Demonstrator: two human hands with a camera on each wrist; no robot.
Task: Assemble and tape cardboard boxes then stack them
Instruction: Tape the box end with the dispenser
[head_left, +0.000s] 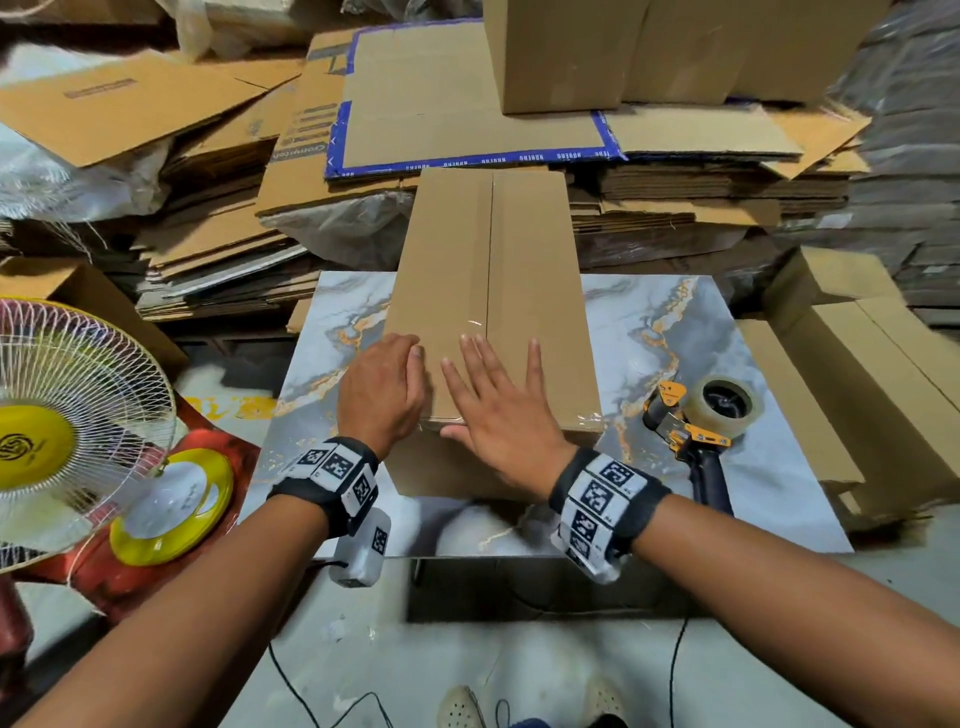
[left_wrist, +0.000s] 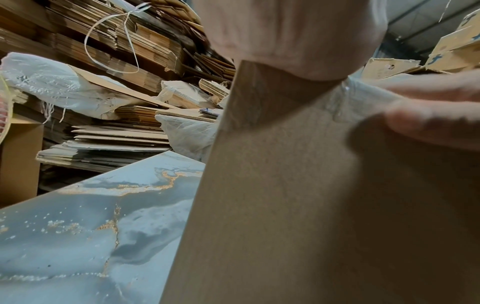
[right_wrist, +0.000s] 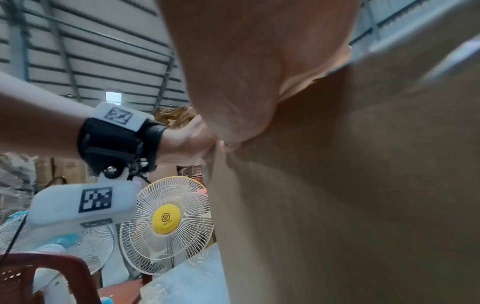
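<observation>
A long cardboard box (head_left: 519, 249) lies lengthwise on the marble-patterned table (head_left: 701, 322), with clear tape (head_left: 489, 260) along its top seam. My left hand (head_left: 410, 364) rests on the box's near left corner, fingers slightly bent and pressing down. My right hand (head_left: 498, 374) lies flat beside it with fingers spread, its thumb along the near top edge. In the left wrist view the tape end (left_wrist: 363, 96) folds over the box's near face (left_wrist: 285, 205), with fingertips (left_wrist: 428, 107) on it. The right wrist view shows the same face (right_wrist: 337, 205) under my palm.
A tape dispenser (head_left: 696, 421) lies on the table to the right of the box. Stacks of flat cardboard (head_left: 415, 104) rise behind the table, and assembled boxes (head_left: 857, 389) stand at the right. A fan (head_left: 62, 415) and a red plastic chair (head_left: 130, 561) stand at the left.
</observation>
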